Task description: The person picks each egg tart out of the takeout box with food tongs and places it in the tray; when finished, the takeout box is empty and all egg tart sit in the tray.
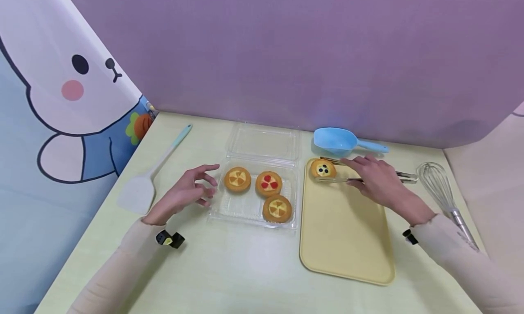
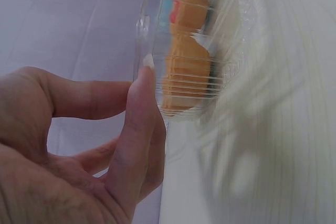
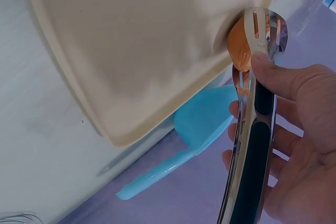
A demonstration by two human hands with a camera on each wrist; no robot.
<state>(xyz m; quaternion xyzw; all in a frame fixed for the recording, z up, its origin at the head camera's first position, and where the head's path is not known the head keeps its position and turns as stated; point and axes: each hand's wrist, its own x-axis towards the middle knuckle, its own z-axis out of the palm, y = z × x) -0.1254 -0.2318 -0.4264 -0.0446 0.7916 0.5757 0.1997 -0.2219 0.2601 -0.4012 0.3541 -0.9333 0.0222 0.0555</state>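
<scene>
My right hand (image 1: 374,179) grips a pair of metal tongs (image 3: 257,129) with dark handle inserts. Between the tong heads is a small tart (image 1: 323,169) with dark berry dots, over the far left corner of the yellow tray (image 1: 348,241). A hinged clear plastic box (image 1: 241,210) stands left of the tray, lid folded back. It holds two tarts with orange wedges (image 1: 237,179) and one with red pieces (image 1: 269,184). Beside the box's left wall is my left hand (image 1: 186,191), fingers loosely bent and holding nothing; whether a fingertip touches the wall is unclear.
A blue scoop (image 1: 335,140) lies behind the tray. To the tray's right is a wire whisk (image 1: 440,186). A white spatula (image 1: 139,191) with a pale blue handle end lies at the table's left. Behind the table rises a purple backdrop (image 1: 286,54).
</scene>
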